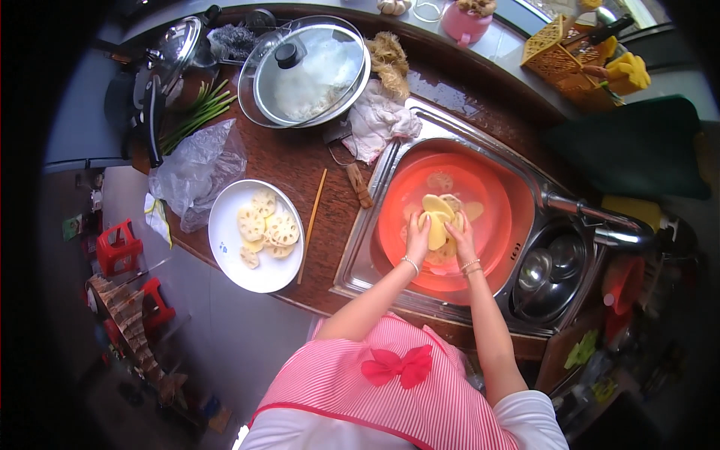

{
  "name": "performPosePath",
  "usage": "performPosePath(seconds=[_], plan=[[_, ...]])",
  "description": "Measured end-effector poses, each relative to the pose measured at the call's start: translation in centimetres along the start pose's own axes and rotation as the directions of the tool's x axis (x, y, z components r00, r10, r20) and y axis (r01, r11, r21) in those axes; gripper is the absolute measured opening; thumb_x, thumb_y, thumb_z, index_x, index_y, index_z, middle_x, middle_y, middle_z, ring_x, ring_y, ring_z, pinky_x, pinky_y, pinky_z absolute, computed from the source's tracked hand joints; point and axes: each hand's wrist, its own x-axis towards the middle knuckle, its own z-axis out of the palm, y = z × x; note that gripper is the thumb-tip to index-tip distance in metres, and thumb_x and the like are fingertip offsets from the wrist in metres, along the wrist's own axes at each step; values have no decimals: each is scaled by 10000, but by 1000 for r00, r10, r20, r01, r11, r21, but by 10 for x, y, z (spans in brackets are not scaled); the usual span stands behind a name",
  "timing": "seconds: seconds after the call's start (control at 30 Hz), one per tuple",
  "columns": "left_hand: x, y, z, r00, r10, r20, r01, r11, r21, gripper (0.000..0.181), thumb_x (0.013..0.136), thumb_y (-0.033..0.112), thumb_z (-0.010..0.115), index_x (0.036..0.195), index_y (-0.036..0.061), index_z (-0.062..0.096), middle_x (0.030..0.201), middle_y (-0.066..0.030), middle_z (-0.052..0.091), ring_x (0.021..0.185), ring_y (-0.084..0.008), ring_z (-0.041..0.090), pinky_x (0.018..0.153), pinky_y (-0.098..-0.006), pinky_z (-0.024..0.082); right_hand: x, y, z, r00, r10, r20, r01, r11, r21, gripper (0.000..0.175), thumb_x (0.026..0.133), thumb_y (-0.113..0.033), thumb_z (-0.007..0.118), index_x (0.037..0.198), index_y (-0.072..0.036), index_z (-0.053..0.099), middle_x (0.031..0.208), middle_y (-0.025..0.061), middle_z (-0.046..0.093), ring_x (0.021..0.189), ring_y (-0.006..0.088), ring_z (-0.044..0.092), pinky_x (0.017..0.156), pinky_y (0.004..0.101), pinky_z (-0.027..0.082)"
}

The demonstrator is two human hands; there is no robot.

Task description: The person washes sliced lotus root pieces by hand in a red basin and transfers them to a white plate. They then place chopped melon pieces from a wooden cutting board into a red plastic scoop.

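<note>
Both of my hands are over a red plastic basin (pixel 388 242) of water set in the steel sink. Between them, my left hand (pixel 417 233) and my right hand (pixel 461 233) hold a bunch of pale yellow slices (pixel 436 225), probably potato, with a lotus root slice (pixel 451 201) among them. More lotus root slices (pixel 440 180) lie under the water. To the left, a white plate (pixel 236 270) on the counter holds several lotus root slices (pixel 281 228) and a bit of yellow slice. My fingertips are partly hidden by the food.
One chopstick (pixel 313 225) and a wooden-handled tool (pixel 359 185) lie between plate and sink. A glass-lidded pan (pixel 309 73) stands behind, beside a cloth (pixel 379 121). The faucet (pixel 596 216) reaches over the smaller bowl, which holds metal bowls (pixel 537 270). A plastic bag (pixel 197 169) lies left.
</note>
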Motion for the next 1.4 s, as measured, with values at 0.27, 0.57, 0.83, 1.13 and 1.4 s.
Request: performPosePath(seconds=[0.27, 0.57, 0.83, 1.13, 1.4], plan=[[-67, 42, 10, 948, 307, 80, -316, 902, 295, 335, 877, 264, 467, 1140, 56, 450, 1145, -154, 458, 1092, -288, 399, 934, -388, 302, -56, -46, 11, 987, -145, -63, 150, 985, 82, 646, 733, -71, 650, 1278, -26, 307, 1167, 105, 474, 1070, 187, 471, 896, 294, 395], [-131, 115, 39, 763, 619, 185, -646, 734, 210, 314, 841, 161, 501, 1132, 54, 454, 1075, -153, 430, 1071, -289, 407, 917, -369, 328, -88, -129, 4, 858, -510, -53, 513, 852, 105, 676, 702, -55, 662, 1280, -58, 312, 1234, 74, 403, 1143, 196, 402, 964, 299, 333], [-171, 176, 51, 538, 808, 240, -830, 557, -18, 350, 819, 136, 515, 1161, 104, 447, 1132, -159, 375, 1076, -311, 399, 924, -362, 320, -115, -208, 15, 742, -670, -27, 669, 737, 90, 690, 704, -243, 711, 1254, -56, 338, 1224, 67, 400, 1113, 190, 426, 929, 301, 373], [-74, -10, -6, 946, 323, -21, -299, 896, 328, 328, 864, 201, 472, 1178, 118, 424, 1115, -188, 404, 992, -383, 478, 853, -389, 407, -69, 1, 15, 989, -146, -13, 147, 987, 61, 586, 756, -72, 626, 1269, -57, 344, 1176, 69, 463, 1072, 174, 466, 906, 290, 386], [-115, 135, 27, 693, 701, 171, -721, 679, 140, 310, 848, 150, 478, 1145, 75, 429, 1064, -170, 408, 1041, -320, 415, 908, -376, 334, -67, -141, 21, 876, -482, -2, 480, 874, 77, 632, 723, -20, 630, 1273, -41, 318, 1231, 66, 405, 1128, 186, 410, 935, 289, 353]])
